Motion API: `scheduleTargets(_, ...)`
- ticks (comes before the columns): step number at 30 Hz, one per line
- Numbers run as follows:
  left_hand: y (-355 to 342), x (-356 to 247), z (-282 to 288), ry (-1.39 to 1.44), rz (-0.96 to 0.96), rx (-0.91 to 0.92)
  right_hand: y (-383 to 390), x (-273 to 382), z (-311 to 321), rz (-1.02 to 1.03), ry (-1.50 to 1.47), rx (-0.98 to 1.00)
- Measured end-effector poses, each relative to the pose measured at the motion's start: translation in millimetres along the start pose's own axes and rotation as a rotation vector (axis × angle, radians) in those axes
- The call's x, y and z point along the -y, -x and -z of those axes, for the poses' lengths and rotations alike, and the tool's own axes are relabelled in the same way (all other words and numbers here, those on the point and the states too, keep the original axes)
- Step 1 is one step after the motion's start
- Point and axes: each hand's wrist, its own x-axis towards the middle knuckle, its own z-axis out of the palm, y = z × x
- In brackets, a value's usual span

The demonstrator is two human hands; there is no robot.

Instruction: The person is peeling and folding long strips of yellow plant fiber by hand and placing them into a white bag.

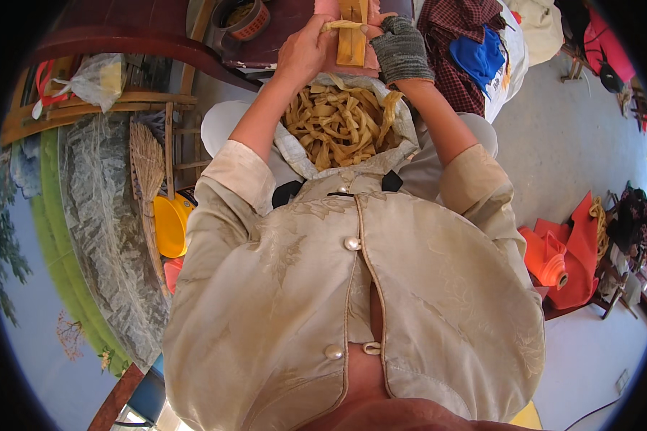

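Observation:
My bare left hand (303, 52) pinches one end of a pale tan strip (343, 25), folded or twisted narrow. The other end is at my right hand (401, 52), which wears a grey knitted glove with bare fingertips, its fingers closed on the strip. Stretched between both hands, the strip crosses over a yellowish wooden block (351, 52) with a dark line along its middle. Under the block lies a pink cloth or pad (327, 7). Close below my hands, a white sack (293, 152) in my lap holds a heap of similar tan strips (341, 126).
A dark red table (277, 21) carries a reddish-brown bowl (248, 21) at far left. Checked cloth (446, 43) and a blue cloth (478, 57) lie right of my gloved hand. A straw broom (147, 165) and yellow helmet-like object (171, 226) are at left; red sheeting (575, 248) at right.

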Motion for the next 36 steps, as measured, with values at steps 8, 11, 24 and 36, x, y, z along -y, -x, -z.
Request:
scheduleTargets(8,16.9,1.5,-2.2,-0.231,0.096,0.177,13.5,-54.4,-25.7,0.227,0.605,0.295)
scheduleTargets(11,44.2,6.2,6.9,-0.279,-0.12,0.021,20.5,-34.4,-14.5,-0.267,0.307,0.335)
scheduleTargets(24,98.1,6.1,-11.4,1.895,0.733,0.583,111.3,65.3,-3.0,0.216,-0.273,0.288)
scheduleTargets(36,106.7,-32.8,11.2,0.346,-0.013,-0.138,79.2,28.9,-13.2,0.165,-0.235,0.408)
